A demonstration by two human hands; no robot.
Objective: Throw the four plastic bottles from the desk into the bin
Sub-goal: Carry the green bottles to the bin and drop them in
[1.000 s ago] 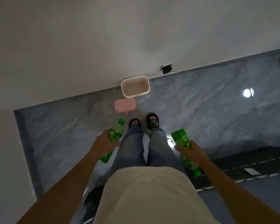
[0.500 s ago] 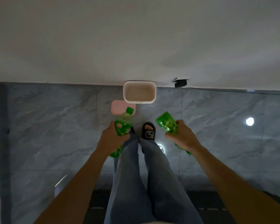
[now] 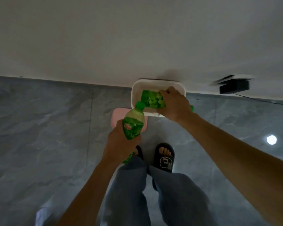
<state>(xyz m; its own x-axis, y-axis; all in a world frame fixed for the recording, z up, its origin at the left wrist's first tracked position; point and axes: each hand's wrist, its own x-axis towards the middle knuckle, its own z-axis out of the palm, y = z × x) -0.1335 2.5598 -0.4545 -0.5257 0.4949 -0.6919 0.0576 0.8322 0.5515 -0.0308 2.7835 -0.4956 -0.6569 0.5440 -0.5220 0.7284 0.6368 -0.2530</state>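
Note:
A white open bin stands on the floor against the wall. My right hand grips a green plastic bottle and holds it over the bin's opening, bottom end pointing left. My left hand grips a second green bottle with a red label, its green cap pointing up toward the bin's near-left corner. This bottle hangs over the pink lid. The bin's inside is mostly hidden by the right hand and its bottle.
A pink lid lies on the floor just left of the bin's near edge. A black box with a cable sits by the wall to the right. My feet in black sandals stand on grey marble tiles.
Both hands moved forward toward the bin. The right hand carried its bottle from above my feet to over the bin's opening. The left hand's bottle rose to the bin's near-left corner.

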